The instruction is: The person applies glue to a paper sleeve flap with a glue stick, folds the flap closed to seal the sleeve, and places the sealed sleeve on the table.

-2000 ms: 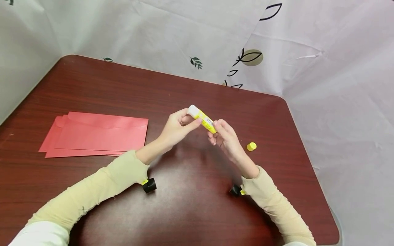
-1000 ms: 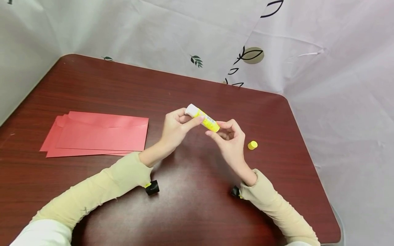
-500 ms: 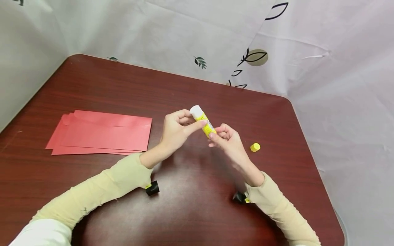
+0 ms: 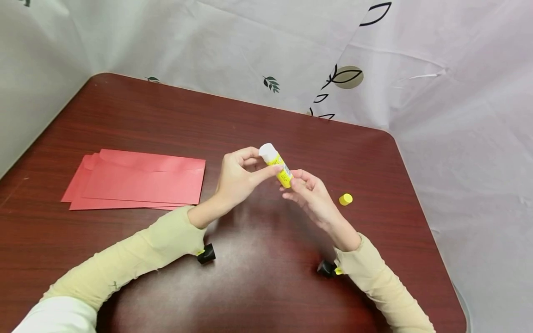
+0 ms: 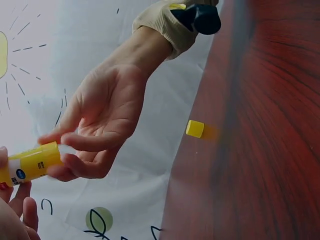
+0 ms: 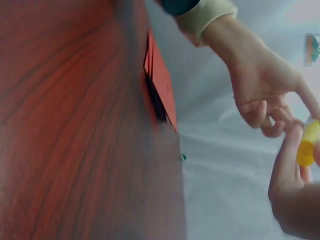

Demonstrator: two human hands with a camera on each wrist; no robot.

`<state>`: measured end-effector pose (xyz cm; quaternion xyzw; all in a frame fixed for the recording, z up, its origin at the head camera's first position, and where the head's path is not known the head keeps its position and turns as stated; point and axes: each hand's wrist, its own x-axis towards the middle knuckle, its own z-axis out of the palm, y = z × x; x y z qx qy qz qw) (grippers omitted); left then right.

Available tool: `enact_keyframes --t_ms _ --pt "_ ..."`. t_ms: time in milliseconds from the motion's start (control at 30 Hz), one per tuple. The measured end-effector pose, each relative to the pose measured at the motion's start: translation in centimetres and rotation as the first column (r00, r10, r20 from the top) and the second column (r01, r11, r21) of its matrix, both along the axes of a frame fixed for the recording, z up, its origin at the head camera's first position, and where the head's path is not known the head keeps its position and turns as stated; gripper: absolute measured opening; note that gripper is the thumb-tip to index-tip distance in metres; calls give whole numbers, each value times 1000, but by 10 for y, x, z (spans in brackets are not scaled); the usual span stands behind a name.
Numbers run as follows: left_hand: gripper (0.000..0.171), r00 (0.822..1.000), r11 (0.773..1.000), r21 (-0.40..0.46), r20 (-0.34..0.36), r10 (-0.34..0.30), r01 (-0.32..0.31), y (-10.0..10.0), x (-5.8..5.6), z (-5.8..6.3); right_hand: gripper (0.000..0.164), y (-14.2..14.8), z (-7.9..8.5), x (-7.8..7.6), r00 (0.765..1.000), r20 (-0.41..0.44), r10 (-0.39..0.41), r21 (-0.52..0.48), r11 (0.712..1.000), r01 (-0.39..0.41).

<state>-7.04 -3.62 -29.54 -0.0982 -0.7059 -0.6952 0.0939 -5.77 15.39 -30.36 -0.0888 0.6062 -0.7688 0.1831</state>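
A yellow glue stick (image 4: 280, 169) with a white upper end is held tilted in the air above the table, its cap off. My left hand (image 4: 236, 179) pinches its barrel between thumb and fingers. At the lower end, the thumb and fingers of my right hand (image 4: 314, 200) grip the base. The left wrist view shows the yellow barrel (image 5: 36, 162) close up, with the right fingertips around its end. Only part of the glue stick (image 6: 309, 145) shows at the right wrist view's edge. The small yellow cap (image 4: 345, 199) stands on the table right of my right hand.
Several red envelopes (image 4: 145, 178) lie overlapping on the left of the dark reddish-brown wooden table (image 4: 250, 286). A pale curtain (image 4: 200, 51) with leaf prints hangs behind the table and along its sides. Black wrist cameras (image 4: 206, 254) hang under both sleeves.
The right fingers have shifted and regripped around the glue stick's base. The glue stick has tilted steeper and moved slightly right. Envelopes and cap stay in place on the table.
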Motion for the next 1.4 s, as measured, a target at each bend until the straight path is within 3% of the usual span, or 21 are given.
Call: enact_keyframes --t_ms 67,133,267,333,433,467,500,533,567,633,667,733,767,833,867,900,933,1067,1267,1333,1400 --pt "20 1000 1000 -11 10 16 -16 1 0 -1 17 -3 1 3 993 -16 -119 71 990 120" --pt "20 999 999 -19 19 30 -30 1 1 -2 28 -8 2 7 972 -44 -232 137 962 236" --pt "21 999 998 -19 14 52 -52 3 1 -4 33 -14 1 10 933 -125 -336 208 911 356" --pt "22 998 998 -13 7 60 -60 4 2 -4 34 -13 0 10 932 -182 -315 229 908 351" --pt "23 997 997 -23 -18 75 -76 3 3 -3 48 -6 1 8 937 -300 -180 312 910 275" --pt "23 996 996 -28 -29 79 -80 2 3 -3 53 -1 1 7 929 -352 -116 365 897 251" --pt "24 996 996 -31 -44 81 -83 1 3 -3 57 5 1 6 913 -404 -51 439 865 243" --pt "24 995 996 -33 -58 83 -85 0 4 -3 60 11 1 4 890 -455 16 527 810 255" --pt "25 994 996 -33 -76 82 -85 -2 4 -2 61 19 0 3 864 -497 82 613 738 283" --pt "26 991 996 -33 -106 76 -80 -5 5 1 60 37 -2 -1 817 -543 194 754 541 373" --pt "27 990 996 -35 -118 74 -78 -6 6 2 59 47 -4 -3 809 -542 227 800 433 414" --pt "28 988 996 -55 -140 69 -77 -10 9 5 59 67 -9 -6 829 -496 258 866 213 452" --pt "28 985 994 -78 -155 69 -82 -11 10 6 59 76 -12 -7 849 -463 256 886 120 448" --pt "30 979 987 -126 -191 72 -97 -15 13 9 57 93 -18 -8 895 -386 223 914 -34 403" --pt "30 974 983 -151 -213 73 -107 -16 14 9 55 100 -21 -8 913 -354 202 924 -76 375" --pt "31 969 978 -173 -237 72 -114 -17 15 10 53 106 -24 -8 925 -331 188 931 -97 353" --pt "31 962 973 -193 -263 70 -124 -18 16 10 50 111 -26 -8 930 -320 180 935 -98 341" --pt "31 935 961 -232 -348 65 -153 -19 17 10 37 122 -32 -10 920 -342 189 935 -25 353" --pt "29 920 955 -242 -387 68 -172 -21 18 8 25 122 -28 -13 909 -365 201 929 17 370" --pt "28 919 955 -244 -389 64 -170 -21 18 8 24 117 -25 -13 896 -399 195 917 58 396" --pt "28 918 953 -248 -392 63 -171 -21 19 8 25 110 -21 -13 865 -468 182 883 139 449"
